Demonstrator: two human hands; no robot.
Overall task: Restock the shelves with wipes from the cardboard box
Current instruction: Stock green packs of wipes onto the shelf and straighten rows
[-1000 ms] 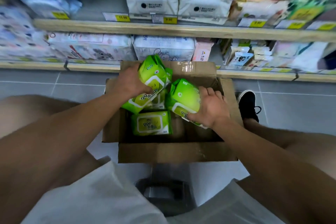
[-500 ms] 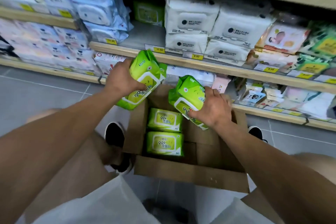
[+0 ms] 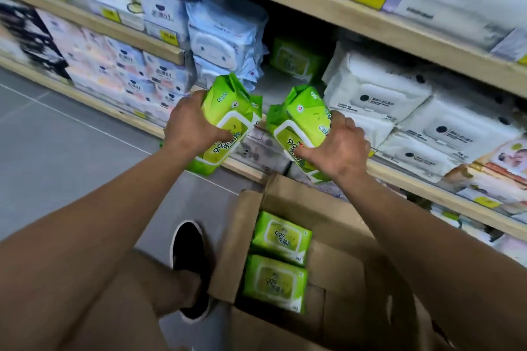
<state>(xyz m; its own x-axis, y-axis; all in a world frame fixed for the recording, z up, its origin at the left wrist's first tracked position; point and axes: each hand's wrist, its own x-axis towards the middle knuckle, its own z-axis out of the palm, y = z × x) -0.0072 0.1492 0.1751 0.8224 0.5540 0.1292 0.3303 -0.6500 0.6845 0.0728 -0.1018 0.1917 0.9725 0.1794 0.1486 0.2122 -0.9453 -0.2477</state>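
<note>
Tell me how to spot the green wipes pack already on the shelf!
Find the wooden shelf above the two hands. In its dark gap, between blue packs and white packs, sits one green pack. It alone is green there, far back and untouched.

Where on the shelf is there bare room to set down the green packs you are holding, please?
A bare patch of shelf lies in front of the green pack at the back, bordered by the blue packs on one side and the white packs on the other. Elsewhere the shelves are crowded.
</note>
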